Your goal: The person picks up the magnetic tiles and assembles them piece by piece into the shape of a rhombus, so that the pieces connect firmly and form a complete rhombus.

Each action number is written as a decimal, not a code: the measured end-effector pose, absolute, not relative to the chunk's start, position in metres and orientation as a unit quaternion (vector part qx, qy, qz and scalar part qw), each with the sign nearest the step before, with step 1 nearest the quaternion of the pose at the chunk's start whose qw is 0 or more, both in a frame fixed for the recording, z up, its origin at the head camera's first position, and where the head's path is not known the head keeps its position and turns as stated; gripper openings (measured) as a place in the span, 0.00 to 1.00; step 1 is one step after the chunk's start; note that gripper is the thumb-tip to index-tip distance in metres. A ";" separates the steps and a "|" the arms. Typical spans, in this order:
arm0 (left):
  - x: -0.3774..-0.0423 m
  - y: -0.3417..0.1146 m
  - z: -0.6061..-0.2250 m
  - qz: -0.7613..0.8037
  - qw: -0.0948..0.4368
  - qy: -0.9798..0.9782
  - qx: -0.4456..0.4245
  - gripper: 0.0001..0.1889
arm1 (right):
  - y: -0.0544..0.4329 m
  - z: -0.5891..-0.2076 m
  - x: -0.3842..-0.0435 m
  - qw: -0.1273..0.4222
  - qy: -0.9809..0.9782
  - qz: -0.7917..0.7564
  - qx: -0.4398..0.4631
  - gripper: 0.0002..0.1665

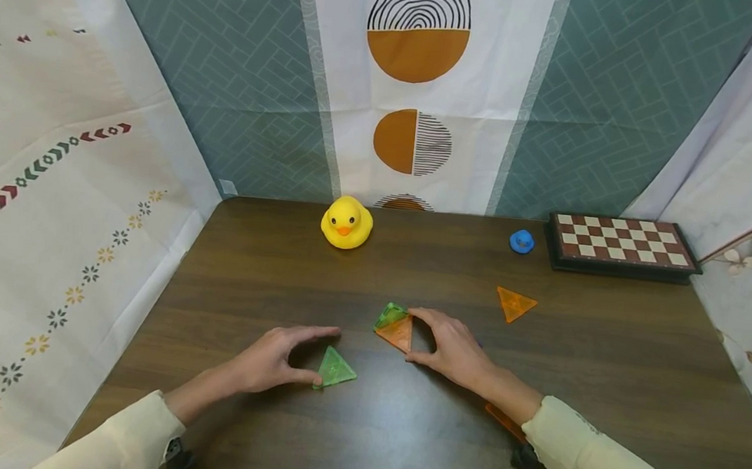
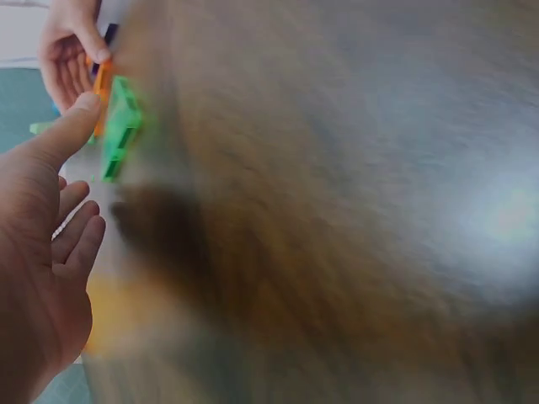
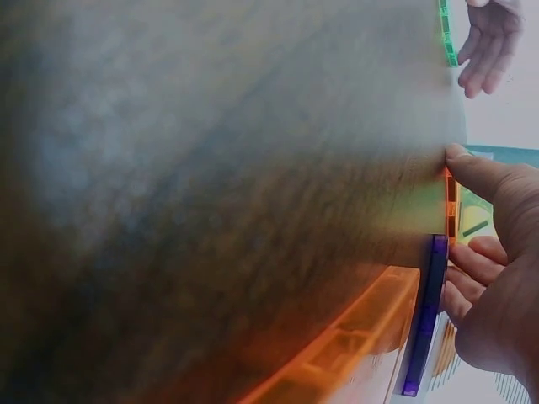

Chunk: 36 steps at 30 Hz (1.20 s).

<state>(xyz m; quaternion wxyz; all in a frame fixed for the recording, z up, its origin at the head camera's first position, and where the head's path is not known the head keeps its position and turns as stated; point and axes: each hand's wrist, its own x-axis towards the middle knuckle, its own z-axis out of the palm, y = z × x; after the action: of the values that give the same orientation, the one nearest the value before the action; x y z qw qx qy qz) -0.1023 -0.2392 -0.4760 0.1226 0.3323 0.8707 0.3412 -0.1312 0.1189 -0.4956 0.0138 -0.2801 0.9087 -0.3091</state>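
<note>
In the head view, a translucent orange triangular tile [image 1: 397, 331] lies against a green tile [image 1: 391, 314] near the table's middle. My right hand [image 1: 449, 350] holds that orange tile at two corners, between thumb and forefinger. To the left lies a separate green triangular tile [image 1: 336, 369]. The thumb of my left hand [image 1: 267, 357] is at its near left corner, while the forefinger stays spread away from it. The left wrist view shows the left hand's other fingers [image 2: 80, 231] loosely bent with nothing in them.
Another orange triangle [image 1: 516, 305] lies farther back. An orange tile [image 1: 505, 421] is partly hidden under the right forearm, and a purple tile [image 3: 425, 320] is beside the right hand. A yellow duck [image 1: 346, 223], a small blue duck [image 1: 521, 242] and a checkered board box [image 1: 624, 247] line the back edge.
</note>
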 end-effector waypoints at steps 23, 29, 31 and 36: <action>-0.092 -0.245 -0.490 0.301 0.066 0.882 0.356 0.40 | 0.119 -0.496 -0.132 0.011 0.911 -0.303 -0.281 0.46; -0.092 -0.245 -0.493 0.334 0.066 0.872 0.352 0.39 | 0.119 -0.497 -0.132 0.015 0.911 -0.304 -0.279 0.46; -0.092 -0.244 -0.494 0.353 0.069 0.864 0.353 0.39 | 0.119 -0.497 -0.132 0.015 0.910 -0.306 -0.279 0.46; -0.092 -0.241 -0.494 0.406 0.081 0.839 0.352 0.38 | 0.119 -0.496 -0.131 0.015 0.910 -0.306 -0.280 0.46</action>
<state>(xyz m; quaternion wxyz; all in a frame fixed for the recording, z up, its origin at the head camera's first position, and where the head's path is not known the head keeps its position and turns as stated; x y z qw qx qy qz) -0.0916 -0.2406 -0.4940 0.0809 0.3518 0.8393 0.4064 -0.1315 0.1190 -0.4962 0.0151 -0.2795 0.9100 -0.3058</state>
